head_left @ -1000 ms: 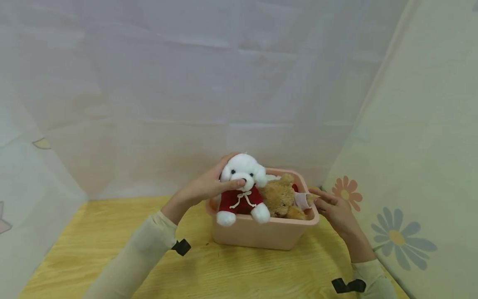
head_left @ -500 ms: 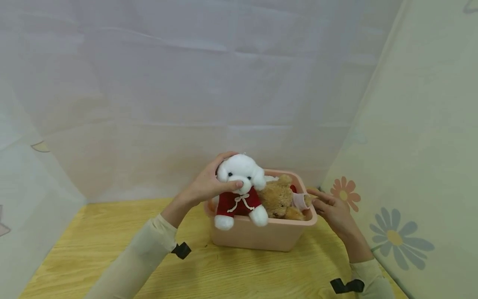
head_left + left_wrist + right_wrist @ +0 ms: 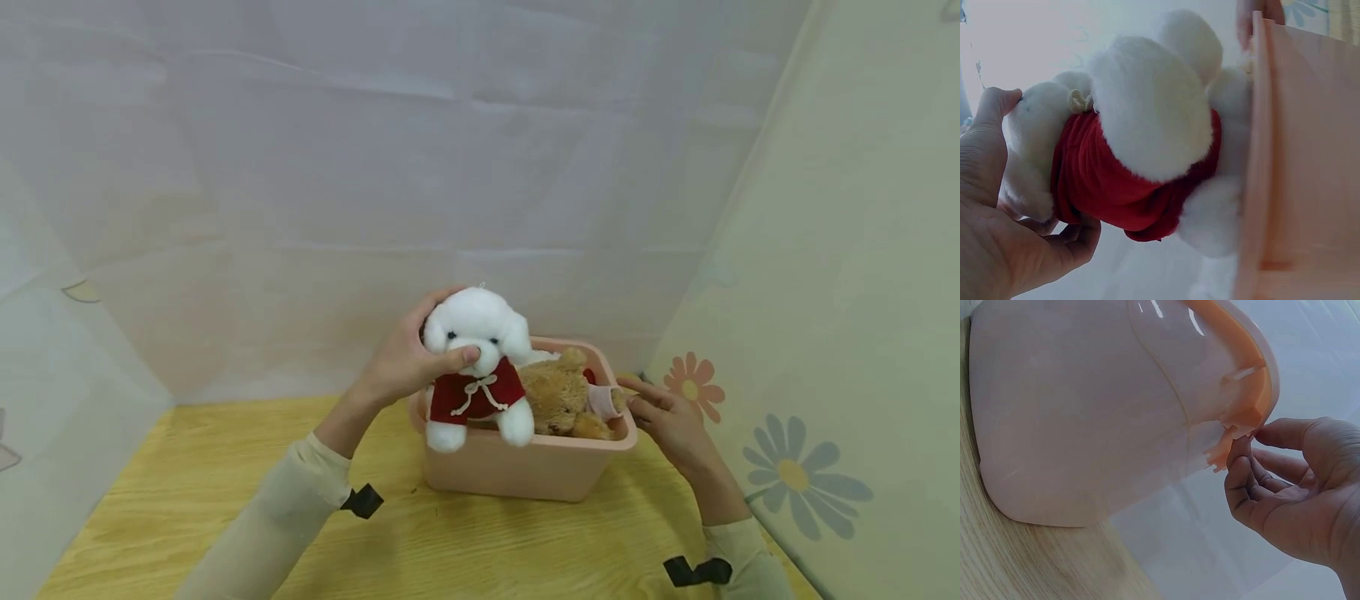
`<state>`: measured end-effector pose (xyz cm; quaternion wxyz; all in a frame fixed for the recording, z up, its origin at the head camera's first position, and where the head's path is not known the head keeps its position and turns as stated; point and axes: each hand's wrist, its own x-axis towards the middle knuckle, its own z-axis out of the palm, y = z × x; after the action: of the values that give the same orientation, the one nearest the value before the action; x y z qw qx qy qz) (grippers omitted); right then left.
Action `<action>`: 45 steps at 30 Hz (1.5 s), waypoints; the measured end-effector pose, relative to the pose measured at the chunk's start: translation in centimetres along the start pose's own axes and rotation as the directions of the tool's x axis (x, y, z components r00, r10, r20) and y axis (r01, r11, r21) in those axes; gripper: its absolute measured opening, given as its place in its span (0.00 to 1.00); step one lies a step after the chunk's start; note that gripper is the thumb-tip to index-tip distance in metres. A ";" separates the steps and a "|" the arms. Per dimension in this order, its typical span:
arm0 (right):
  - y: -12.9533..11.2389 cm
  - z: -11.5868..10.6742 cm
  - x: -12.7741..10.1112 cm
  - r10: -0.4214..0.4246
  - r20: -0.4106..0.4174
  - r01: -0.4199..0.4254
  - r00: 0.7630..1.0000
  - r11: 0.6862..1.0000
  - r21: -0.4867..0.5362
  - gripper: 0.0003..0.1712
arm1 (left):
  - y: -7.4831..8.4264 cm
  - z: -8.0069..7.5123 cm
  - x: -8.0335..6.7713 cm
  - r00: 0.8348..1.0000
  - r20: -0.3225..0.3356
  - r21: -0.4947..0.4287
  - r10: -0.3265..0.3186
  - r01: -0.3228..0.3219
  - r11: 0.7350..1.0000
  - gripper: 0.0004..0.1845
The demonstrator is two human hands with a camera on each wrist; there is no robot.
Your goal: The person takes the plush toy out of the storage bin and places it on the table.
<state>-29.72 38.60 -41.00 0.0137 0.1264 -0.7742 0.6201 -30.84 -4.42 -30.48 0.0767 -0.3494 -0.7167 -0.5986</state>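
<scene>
My left hand (image 3: 396, 362) grips a white plush dog (image 3: 480, 312) by its head, thumb across the muzzle. The dog wears a red top with a cream drawstring bow and faces the head camera. It is upright over the left part of a pink plastic bin (image 3: 517, 471), front paws overlapping the near rim. In the left wrist view, its lower body (image 3: 1154, 106) is beside the bin's rim. At the bin's right end, my right hand (image 3: 678, 433) pinches the rim; the right wrist view shows its fingers (image 3: 1244, 481) curled under the edge.
Inside the bin lies a brown teddy bear (image 3: 551, 396) in pale pink clothing, with some white and red plush behind it. The bin stands on a wood-grain table (image 3: 375, 542). A pale cloth backdrop (image 3: 337, 208) rises behind, and a flowered one (image 3: 847, 333) at the right.
My left hand has raised the plush dog a little and shifted it slightly left. The right hand keeps its hold on the bin's rim, and the bear lies as before.
</scene>
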 end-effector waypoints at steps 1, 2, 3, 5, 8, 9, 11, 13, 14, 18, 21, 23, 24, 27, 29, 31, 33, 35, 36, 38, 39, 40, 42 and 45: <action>0.0 0.0 0.1 -0.005 0.001 0.005 1.000 1.000 0.001 0.31 | 0.4 -0.2 0.0 1.000 -0.009 0.000 0.011 -0.011 1.000 0.40; -0.1 0.1 0.1 -0.011 0.000 0.011 1.000 1.000 -0.001 0.31 | 0.7 -0.4 0.0 1.000 -0.016 -0.001 0.022 -0.022 1.000 0.40; -0.1 0.1 0.1 -0.017 0.003 0.017 1.000 1.000 -0.006 0.31 | 1.0 -0.6 0.0 0.999 -0.020 0.002 0.036 -0.036 0.999 0.40; -0.2 0.1 0.1 -0.022 0.002 0.022 1.000 1.000 -0.012 0.32 | 1.6 -0.9 0.0 0.998 -0.025 0.010 0.055 -0.055 0.998 0.40; -0.2 -0.1 0.3 -0.017 -0.007 0.016 1.000 1.000 -0.016 0.32 | 2.3 -1.5 -0.1 0.996 -0.037 0.016 0.076 -0.075 0.997 0.39; -0.1 -0.1 0.4 -0.015 -0.008 0.014 1.000 1.000 -0.020 0.32 | 2.5 -1.7 -0.1 0.996 -0.043 0.018 0.083 -0.082 0.996 0.39; -0.1 -0.2 0.6 -0.010 -0.015 0.009 1.000 1.000 -0.029 0.32 | 3.0 -2.2 -0.3 0.993 -0.059 0.030 0.099 -0.097 0.995 0.39; -0.1 -0.3 0.9 -0.010 -0.019 0.009 1.000 0.999 -0.046 0.32 | 3.4 -2.9 -0.6 0.990 -0.075 0.051 0.120 -0.116 0.992 0.39; -0.1 -0.3 1.0 -0.010 -0.018 0.009 1.000 0.998 -0.054 0.32 | 3.6 -3.3 -0.8 0.988 -0.081 0.055 0.130 -0.126 0.991 0.39; -0.2 -0.1 1.2 -0.005 -0.019 0.003 1.000 0.998 -0.070 0.33 | 4.2 -5.1 -2.0 0.978 -0.141 0.105 0.151 -0.137 0.985 0.39; -0.3 0.0 1.2 0.005 -0.005 -0.005 1.000 0.997 -0.076 0.33 | 4.4 -6.8 -3.1 0.970 -0.198 0.148 0.142 -0.114 0.982 0.39; -0.3 0.0 1.2 0.009 0.001 -0.009 1.000 0.997 -0.079 0.33 | 4.6 -7.8 -3.9 0.965 -0.231 0.172 0.124 -0.085 0.981 0.39; -0.3 -0.1 1.2 0.009 0.004 -0.009 1.000 0.996 -0.085 0.33 | 4.7 -8.3 -4.3 0.963 -0.244 0.183 0.116 -0.072 0.980 0.39; -0.5 -0.3 0.9 0.004 0.001 -0.004 1.000 0.995 -0.104 0.33 | 4.9 -9.7 -5.5 0.960 -0.268 0.211 0.084 -0.027 0.977 0.39; -0.7 -0.6 0.7 0.003 -0.008 -0.004 1.000 0.993 -0.120 0.33 | 4.9 -10.4 -6.3 0.960 -0.274 0.238 0.057 0.010 0.971 0.39; -0.8 -0.9 0.4 0.003 -0.011 -0.005 1.000 0.991 -0.134 0.34 | 4.7 -11.0 -7.1 0.961 -0.276 0.264 0.029 0.047 0.963 0.40; -0.9 -1.1 0.2 0.008 -0.011 -0.010 1.000 0.989 -0.145 0.34 | 4.3 -11.7 -8.0 0.960 -0.281 0.290 0.002 0.083 0.953 0.41; -0.9 -1.3 0.2 0.018 -0.007 -0.019 1.000 0.991 -0.134 0.35 | 3.9 -12.5 -8.9 0.956 -0.292 0.315 -0.025 0.121 0.941 0.41; -0.8 -1.3 0.1 0.019 -0.003 -0.019 1.000 0.991 -0.136 0.35 | 3.7 -12.9 -9.4 0.953 -0.299 0.327 -0.038 0.140 0.935 0.41; -0.8 -1.2 0.2 0.022 -0.001 -0.022 1.000 0.991 -0.134 0.35 | 3.2 -13.7 -10.4 0.947 -0.315 0.351 -0.066 0.180 0.919 0.42; -0.7 -1.2 0.2 0.023 0.001 -0.022 1.000 0.991 -0.134 0.36 | 2.9 -14.1 -11.0 0.943 -0.324 0.364 -0.081 0.204 0.909 0.42; -0.7 -1.2 0.3 0.023 0.002 -0.023 1.000 0.991 -0.134 0.36 | 2.7 -14.5 -11.5 0.937 -0.335 0.375 -0.100 0.229 0.898 0.43; -0.6 -1.1 0.4 0.025 0.003 -0.024 1.000 0.990 -0.140 0.36 | 2.0 -15.3 -12.6 0.927 -0.351 0.395 -0.133 0.275 0.876 0.44; -0.4 -1.0 0.6 0.024 0.006 -0.023 1.000 0.989 -0.145 0.35 | 0.8 -16.7 -14.3 0.914 -0.368 0.434 -0.167 0.328 0.839 0.46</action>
<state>-30.36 39.38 -40.29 0.0125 0.1183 -0.8188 0.5616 -24.88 -25.48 -32.87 0.1966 -0.1214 -0.8617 -0.4518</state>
